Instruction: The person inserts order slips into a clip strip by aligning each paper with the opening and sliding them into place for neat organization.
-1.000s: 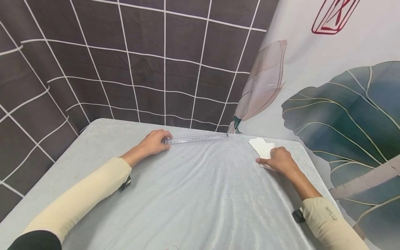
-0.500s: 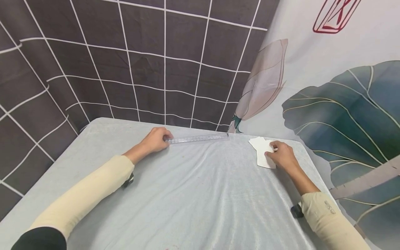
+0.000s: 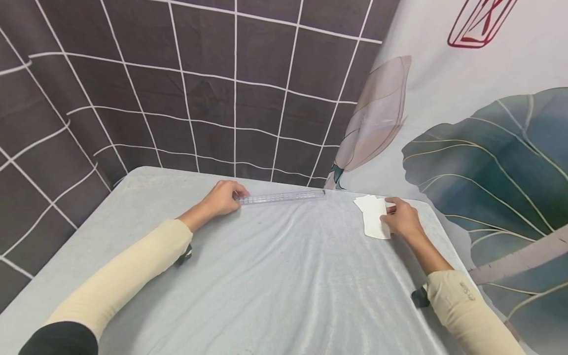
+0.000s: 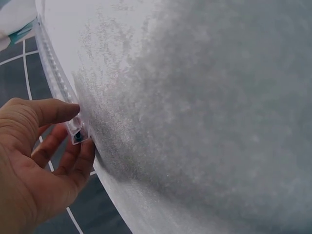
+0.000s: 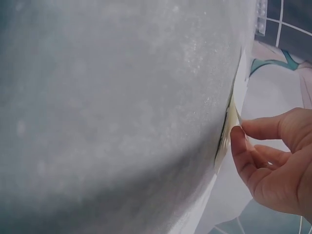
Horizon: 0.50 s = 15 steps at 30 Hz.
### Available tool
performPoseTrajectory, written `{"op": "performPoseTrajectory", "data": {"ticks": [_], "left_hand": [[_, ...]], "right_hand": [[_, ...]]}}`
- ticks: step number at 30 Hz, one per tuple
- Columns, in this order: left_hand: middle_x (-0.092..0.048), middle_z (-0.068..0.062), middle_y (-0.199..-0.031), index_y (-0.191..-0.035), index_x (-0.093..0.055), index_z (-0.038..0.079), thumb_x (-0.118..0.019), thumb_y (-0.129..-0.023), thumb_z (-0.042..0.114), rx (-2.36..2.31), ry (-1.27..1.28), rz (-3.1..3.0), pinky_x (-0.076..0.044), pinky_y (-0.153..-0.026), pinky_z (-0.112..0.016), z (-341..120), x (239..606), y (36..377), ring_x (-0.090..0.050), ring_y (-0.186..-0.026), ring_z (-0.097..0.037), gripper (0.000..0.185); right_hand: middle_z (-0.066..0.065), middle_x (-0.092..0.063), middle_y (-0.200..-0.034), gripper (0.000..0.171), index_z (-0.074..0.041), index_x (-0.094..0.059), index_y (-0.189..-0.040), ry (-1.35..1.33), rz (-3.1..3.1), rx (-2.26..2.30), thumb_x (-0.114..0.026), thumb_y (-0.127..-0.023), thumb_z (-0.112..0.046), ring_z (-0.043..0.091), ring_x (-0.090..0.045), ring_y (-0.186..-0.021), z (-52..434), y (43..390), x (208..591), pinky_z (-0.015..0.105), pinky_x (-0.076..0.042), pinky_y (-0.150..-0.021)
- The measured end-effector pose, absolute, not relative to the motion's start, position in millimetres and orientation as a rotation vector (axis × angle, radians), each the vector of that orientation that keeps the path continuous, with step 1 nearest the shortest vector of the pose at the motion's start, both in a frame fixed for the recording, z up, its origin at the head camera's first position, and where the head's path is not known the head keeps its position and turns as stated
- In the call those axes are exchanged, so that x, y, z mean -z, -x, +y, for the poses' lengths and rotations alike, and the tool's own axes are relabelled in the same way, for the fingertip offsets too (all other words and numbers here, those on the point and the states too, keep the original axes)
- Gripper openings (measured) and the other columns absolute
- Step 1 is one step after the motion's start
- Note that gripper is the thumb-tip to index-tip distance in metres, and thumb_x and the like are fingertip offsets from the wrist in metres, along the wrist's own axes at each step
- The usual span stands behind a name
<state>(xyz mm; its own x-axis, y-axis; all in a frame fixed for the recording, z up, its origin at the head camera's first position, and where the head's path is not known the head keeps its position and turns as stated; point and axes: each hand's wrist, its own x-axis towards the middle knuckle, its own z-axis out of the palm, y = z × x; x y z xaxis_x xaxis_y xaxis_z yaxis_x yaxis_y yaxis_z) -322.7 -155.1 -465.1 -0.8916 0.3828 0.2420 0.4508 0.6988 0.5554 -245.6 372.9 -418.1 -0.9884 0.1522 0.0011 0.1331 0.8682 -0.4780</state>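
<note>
"Pale grey velvety cloth [image 3: 275, 286] spreads before us; where do we find the clear plastic case [image 3: 284, 197]?"

"We see it lying lengthwise near the cloth's far edge. The left hand [image 3: 224, 198] has its left end gripped, thumb and fingers bent around it."

"And the white papers [image 3: 373, 214]?"

"Those we find to the right of the case, apart from it and overlapping one another. The right hand [image 3: 403, 219] pinches their right edge between thumb and fingertip, the other fingers loosely bent."

"Further out?"

"We notice cream sleeves [image 3: 128, 276] on both arms, a dark gridded curtain [image 3: 262, 103] behind, and a white leaf-print curtain [image 3: 479, 74] at right."
</note>
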Motion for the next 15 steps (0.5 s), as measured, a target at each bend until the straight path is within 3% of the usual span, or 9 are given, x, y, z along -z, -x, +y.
{"op": "performPoseTrajectory", "data": {"ticks": [8, 12, 15], "left_hand": [[-0.082, -0.002, -0.101, -0.11, -0.089, 0.019, -0.068, -0.069, 0.004, 0.887, 0.685, -2.813, -0.055, -0.086, -0.038, -158, 495, 352, -0.07, -0.091, -0.02, 0.048], [-0.083, -0.005, -0.104, -0.112, -0.088, 0.017, -0.067, -0.07, 0.003, 0.916, 0.705, -2.815, -0.057, -0.089, -0.039, -156, 480, 335, -0.071, -0.093, -0.022, 0.049], [-0.083, -0.005, -0.105, -0.112, -0.088, 0.017, -0.066, -0.071, 0.002, 0.934, 0.7, -2.818, -0.058, -0.092, -0.04, -154, 471, 325, -0.072, -0.095, -0.022, 0.05]], "right_hand": [[0.033, -0.073, -0.125, 0.06, 0.011, -0.055, -0.156, 0.263, -2.962, -0.815, -0.068, -0.099, -0.005, 0.044, -0.071, -0.11, 375, 248, 417, 0.037, -0.053, -0.081], [0.032, -0.074, -0.124, 0.059, 0.011, -0.057, -0.154, 0.246, -2.946, -0.876, -0.069, -0.099, -0.007, 0.04, -0.071, -0.107, 373, 251, 417, 0.028, -0.05, -0.075], [0.029, -0.075, -0.12, 0.058, 0.011, -0.058, -0.153, 0.235, -2.93, -0.964, -0.071, -0.1, -0.008, 0.028, -0.073, -0.097, 369, 252, 416, 0.023, -0.052, -0.07]]}}
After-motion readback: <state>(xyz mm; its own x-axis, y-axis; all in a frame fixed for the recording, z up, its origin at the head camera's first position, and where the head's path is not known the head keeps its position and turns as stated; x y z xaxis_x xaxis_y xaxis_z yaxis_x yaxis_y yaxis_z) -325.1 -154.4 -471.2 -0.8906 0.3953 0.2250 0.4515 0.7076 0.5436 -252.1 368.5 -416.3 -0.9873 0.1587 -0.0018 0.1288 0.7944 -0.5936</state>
